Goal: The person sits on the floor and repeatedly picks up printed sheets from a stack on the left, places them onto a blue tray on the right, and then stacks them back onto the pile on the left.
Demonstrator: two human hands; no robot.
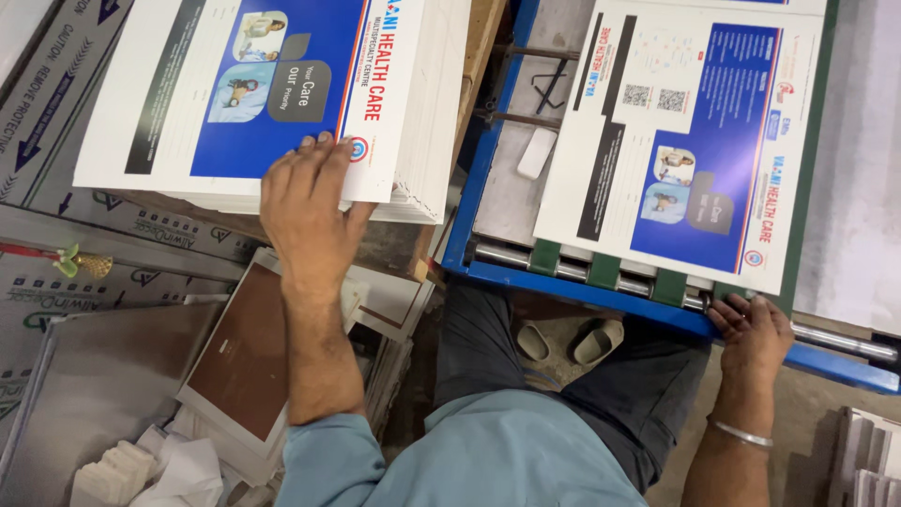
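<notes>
Blue-and-white printed sheets sit in a thick stack [253, 94] at the upper left of the frame, on a wooden desk [483, 47]. The left hand [305, 202] lies flat on the stack's near edge, fingers spread and uncurled, thumb under the top corner, seemingly to peel one sheet from the pile. The stack's long axis runs left to right across the frame, and its printing is turned sideways to the viewer.

At upper right, a single printed sheet [685, 141] lies on the bed of a blue-framed machine [582, 286], long axis running up the frame, its lower edge against green tabs over a steel roller, probably to keep it square. The right hand [751, 329] is curled around the machine's front bar, gripping it. Below, sandalled feet [568, 343] and loose boards [244, 357] show on the floor.
</notes>
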